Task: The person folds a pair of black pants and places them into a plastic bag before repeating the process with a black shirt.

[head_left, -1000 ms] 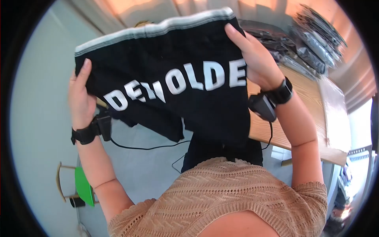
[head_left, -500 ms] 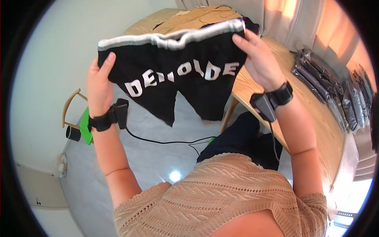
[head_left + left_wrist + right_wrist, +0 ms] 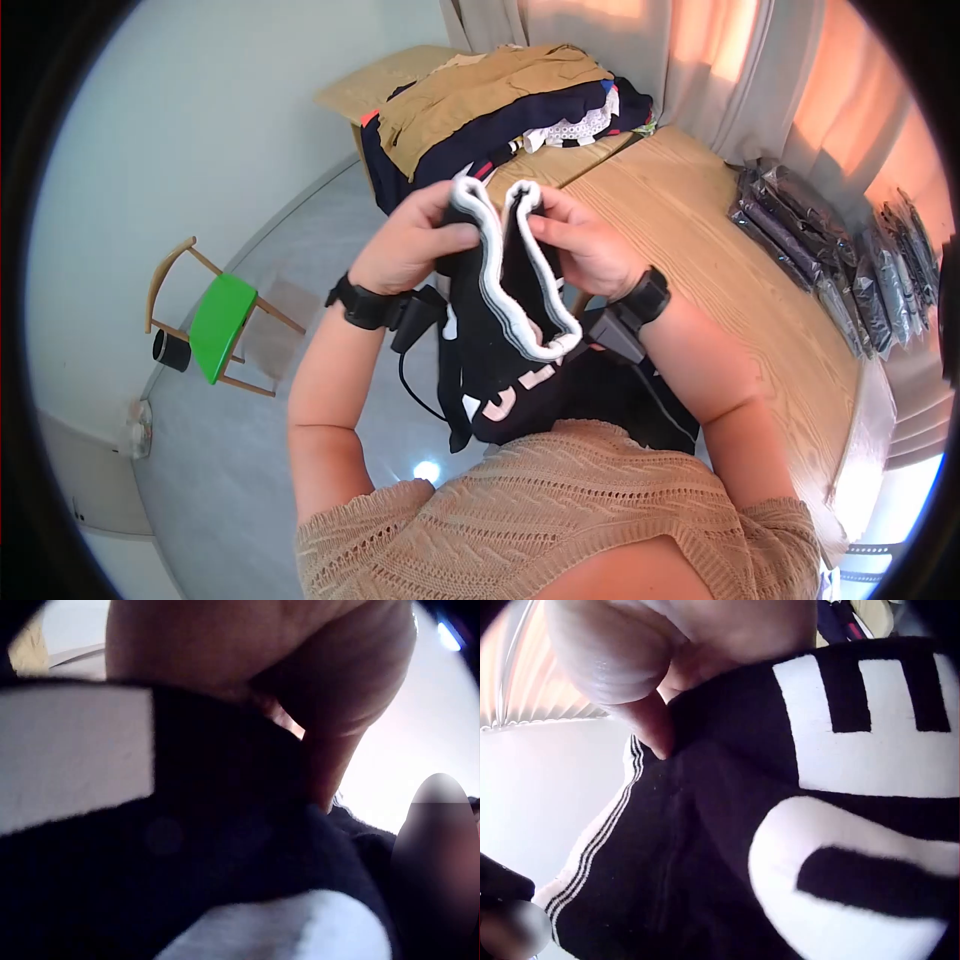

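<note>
1. Black shorts (image 3: 478, 325) fill most space between left hand (image 3: 412, 242) and right hand (image 3: 592, 250).
2. Counter (image 3: 680, 215) has room between clothes pile (image 3: 500, 100) and bagged clothes (image 3: 795, 225).
3. Floor (image 3: 240, 450) is open between green chair (image 3: 222, 320) and left arm (image 3: 330, 410).

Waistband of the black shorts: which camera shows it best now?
The head view: it shows the waistband dipping in a U between the left hand and the right hand. The right wrist view shows only one striped stretch; the left wrist view shows black cloth and white print, but no waistband I can make out.
</note>
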`<state>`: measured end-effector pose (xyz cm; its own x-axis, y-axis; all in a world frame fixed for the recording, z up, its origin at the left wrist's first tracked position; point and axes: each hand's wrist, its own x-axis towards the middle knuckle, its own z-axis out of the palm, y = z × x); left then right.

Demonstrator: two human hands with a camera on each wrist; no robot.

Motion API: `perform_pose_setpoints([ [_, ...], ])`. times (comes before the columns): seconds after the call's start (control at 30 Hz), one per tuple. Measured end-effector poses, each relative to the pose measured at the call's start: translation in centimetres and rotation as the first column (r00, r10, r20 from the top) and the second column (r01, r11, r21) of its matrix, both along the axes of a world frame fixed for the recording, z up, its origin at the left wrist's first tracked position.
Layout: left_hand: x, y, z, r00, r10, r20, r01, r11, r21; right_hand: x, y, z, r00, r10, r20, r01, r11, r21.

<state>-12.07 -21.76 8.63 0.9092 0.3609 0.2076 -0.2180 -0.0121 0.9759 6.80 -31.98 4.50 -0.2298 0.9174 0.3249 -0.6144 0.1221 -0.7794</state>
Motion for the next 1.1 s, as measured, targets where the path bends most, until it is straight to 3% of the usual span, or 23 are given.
perform_pose_setpoints([
  [0.07, 0.6, 0.3, -0.8, 0.997, -0.069, 0.029, 0.069, 0.997, -0.022, -0.3, -0.1, -0.4, 0.999, -0.037, -0.022, 0.035, 0.998, -0.051],
  [0.17, 0.3, 1.0, -0.5, 0.996, 0.088, -0.02, -0.083, 0.98, 0.179, 1.1, 0.2, -1.2, 0.989, -0.145, 0.0, 0.145, 0.988, -0.058],
  [0.27, -1.5, 5.0, -2.2, 0.927, 0.372, 0.055, -0.376, 0.909, 0.18, 3.5, 0.4, -1.3, 0.916, -0.401, 0.028, 0.4, 0.902, -0.16],
  [0.33, -2.2, 6.4, -2.4, 0.82, 0.567, 0.076, -0.572, 0.815, 0.088, 5.4, 1.1, -2.2, 0.834, -0.551, 0.029, 0.54, 0.804, -0.251],
  [0.4, -2.5, 7.8, -3.6, 0.788, 0.612, 0.065, -0.615, 0.781, 0.107, 6.1, 2.3, -3.7, 0.826, -0.562, 0.048, 0.553, 0.79, -0.264],
  [0.47, -2.4, 8.7, -5.3, 0.634, 0.768, 0.088, -0.76, 0.598, 0.256, 5.4, 3.7, -5.4, 0.781, -0.617, 0.095, 0.62, 0.747, -0.239],
  [0.53, -1.1, 6.9, -5.5, 0.465, 0.854, 0.231, -0.788, 0.281, 0.548, 3.2, 3.6, -5.2, 0.747, -0.654, 0.119, 0.658, 0.703, -0.268],
  [0.6, 0.7, 3.9, -5.9, 0.453, 0.851, 0.267, -0.783, 0.237, 0.575, 0.6, 3.1, -4.5, 0.721, -0.692, -0.023, 0.643, 0.682, -0.349],
  [0.67, 2.3, 1.3, -8.2, 0.504, 0.816, 0.285, -0.797, 0.311, 0.518, -1.2, 3.5, -6.1, 0.702, -0.712, -0.02, 0.686, 0.684, -0.246],
  [0.77, 5.2, -1.7, -11.2, 0.522, 0.783, 0.338, -0.765, 0.254, 0.591, -3.1, 3.5, -8.4, 0.776, -0.626, 0.073, 0.63, 0.763, -0.147],
  [0.8, 5.8, -2.5, -11.7, 0.508, 0.788, 0.349, -0.762, 0.222, 0.609, -3.7, 3.1, -8.5, 0.775, -0.629, 0.069, 0.629, 0.755, -0.184],
  [0.97, 5.7, -2.0, -13.0, 0.561, 0.77, 0.304, -0.746, 0.311, 0.589, -1.9, 2.8, -9.8, 0.783, -0.608, 0.129, 0.62, 0.749, -0.236],
  [1.0, 5.0, -1.3, -12.8, 0.609, 0.769, 0.194, -0.687, 0.39, 0.614, -1.2, 2.8, -9.7, 0.783, -0.603, 0.153, 0.622, 0.757, -0.202],
  [1.1, 2.1, 0.6, -10.7, 0.699, 0.692, 0.18, -0.691, 0.59, 0.417, 1.8, 0.8, -8.1, 0.836, -0.542, 0.086, 0.545, 0.802, -0.244],
])
